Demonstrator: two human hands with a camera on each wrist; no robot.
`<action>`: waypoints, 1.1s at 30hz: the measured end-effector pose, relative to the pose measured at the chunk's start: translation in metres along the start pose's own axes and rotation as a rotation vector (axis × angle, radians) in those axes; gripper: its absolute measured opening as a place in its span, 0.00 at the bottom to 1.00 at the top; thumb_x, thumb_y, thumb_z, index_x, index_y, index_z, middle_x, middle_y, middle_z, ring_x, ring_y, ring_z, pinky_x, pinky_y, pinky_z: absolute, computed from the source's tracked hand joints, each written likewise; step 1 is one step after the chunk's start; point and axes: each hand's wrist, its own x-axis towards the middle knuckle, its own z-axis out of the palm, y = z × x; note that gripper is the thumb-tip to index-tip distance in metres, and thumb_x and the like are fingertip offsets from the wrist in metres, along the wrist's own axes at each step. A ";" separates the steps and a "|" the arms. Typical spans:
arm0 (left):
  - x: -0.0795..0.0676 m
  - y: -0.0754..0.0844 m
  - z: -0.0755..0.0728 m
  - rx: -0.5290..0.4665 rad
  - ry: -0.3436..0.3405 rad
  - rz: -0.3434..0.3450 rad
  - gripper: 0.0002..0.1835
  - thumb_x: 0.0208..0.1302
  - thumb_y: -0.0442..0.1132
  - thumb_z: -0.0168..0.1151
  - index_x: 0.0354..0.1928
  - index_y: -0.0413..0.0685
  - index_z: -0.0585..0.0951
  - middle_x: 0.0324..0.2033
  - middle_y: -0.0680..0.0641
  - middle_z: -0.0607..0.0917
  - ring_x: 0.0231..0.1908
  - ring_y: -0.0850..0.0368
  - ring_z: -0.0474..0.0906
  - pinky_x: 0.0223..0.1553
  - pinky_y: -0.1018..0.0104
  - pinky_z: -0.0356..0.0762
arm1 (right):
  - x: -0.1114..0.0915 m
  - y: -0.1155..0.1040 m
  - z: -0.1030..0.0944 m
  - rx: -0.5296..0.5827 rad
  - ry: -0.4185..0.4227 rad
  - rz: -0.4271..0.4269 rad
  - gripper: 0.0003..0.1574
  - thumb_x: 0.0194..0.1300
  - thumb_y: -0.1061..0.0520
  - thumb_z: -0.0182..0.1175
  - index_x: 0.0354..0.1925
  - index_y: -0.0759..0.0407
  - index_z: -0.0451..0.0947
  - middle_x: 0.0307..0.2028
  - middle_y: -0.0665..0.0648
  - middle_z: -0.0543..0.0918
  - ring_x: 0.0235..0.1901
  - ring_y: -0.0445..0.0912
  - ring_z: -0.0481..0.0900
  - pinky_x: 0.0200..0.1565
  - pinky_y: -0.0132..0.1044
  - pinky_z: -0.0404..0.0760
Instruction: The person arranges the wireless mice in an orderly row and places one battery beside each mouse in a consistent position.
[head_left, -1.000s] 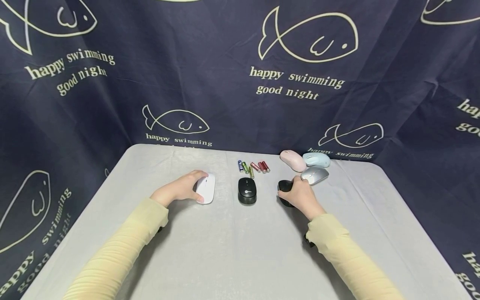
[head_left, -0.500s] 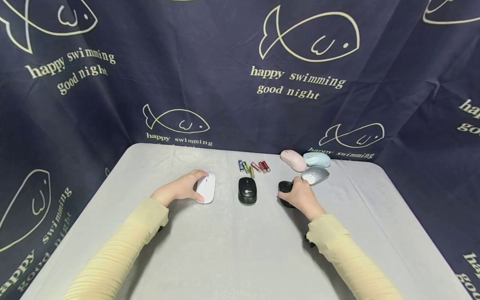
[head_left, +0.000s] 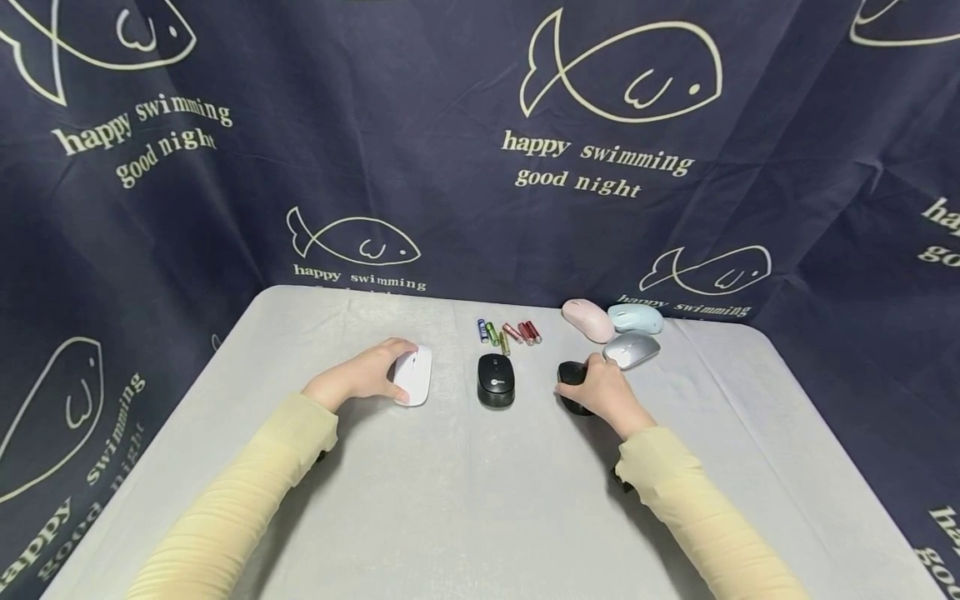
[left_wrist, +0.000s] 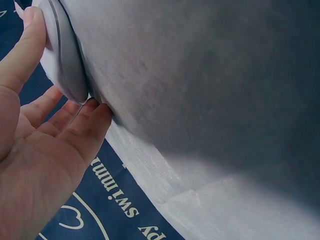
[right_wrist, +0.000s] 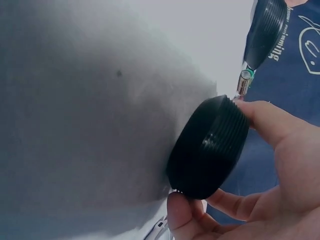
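My left hand grips a white computer mouse on the left part of the table, thumb at its near end and fingers at its far end. In the left wrist view the white mouse sits between thumb and fingers. On the right, my right hand holds a black mouse by its sides. The right wrist view shows this black mouse pinched between thumb and fingers, its ridged side visible. Between the two hands stands another black mouse, untouched.
Several small batteries, blue, green and red, lie behind the middle mouse. At the back right a pink mouse, a light blue mouse and a silver mouse lie close together, the silver one right beside my right hand. A dark fish-print cloth hangs behind the table.
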 end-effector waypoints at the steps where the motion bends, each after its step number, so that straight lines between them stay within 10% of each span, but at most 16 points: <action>1: 0.000 0.000 0.000 0.001 0.000 0.000 0.48 0.41 0.43 0.77 0.64 0.32 0.65 0.63 0.33 0.67 0.64 0.38 0.62 0.67 0.47 0.59 | 0.000 0.000 -0.001 -0.001 -0.006 -0.003 0.44 0.50 0.41 0.68 0.46 0.76 0.67 0.41 0.78 0.74 0.44 0.67 0.75 0.46 0.56 0.76; 21: -0.001 0.002 -0.002 0.001 0.001 0.002 0.48 0.41 0.44 0.77 0.64 0.32 0.65 0.63 0.33 0.67 0.64 0.39 0.63 0.66 0.47 0.60 | 0.005 0.014 -0.020 0.013 -0.115 -0.093 0.40 0.57 0.39 0.63 0.49 0.74 0.71 0.46 0.74 0.78 0.50 0.67 0.75 0.51 0.56 0.75; 33: -0.001 0.000 -0.001 -0.003 0.004 -0.002 0.48 0.41 0.43 0.77 0.64 0.32 0.64 0.63 0.33 0.66 0.64 0.38 0.62 0.67 0.47 0.59 | 0.007 0.026 -0.034 -0.034 0.029 -0.226 0.31 0.56 0.48 0.64 0.48 0.71 0.74 0.42 0.70 0.77 0.44 0.62 0.76 0.46 0.56 0.76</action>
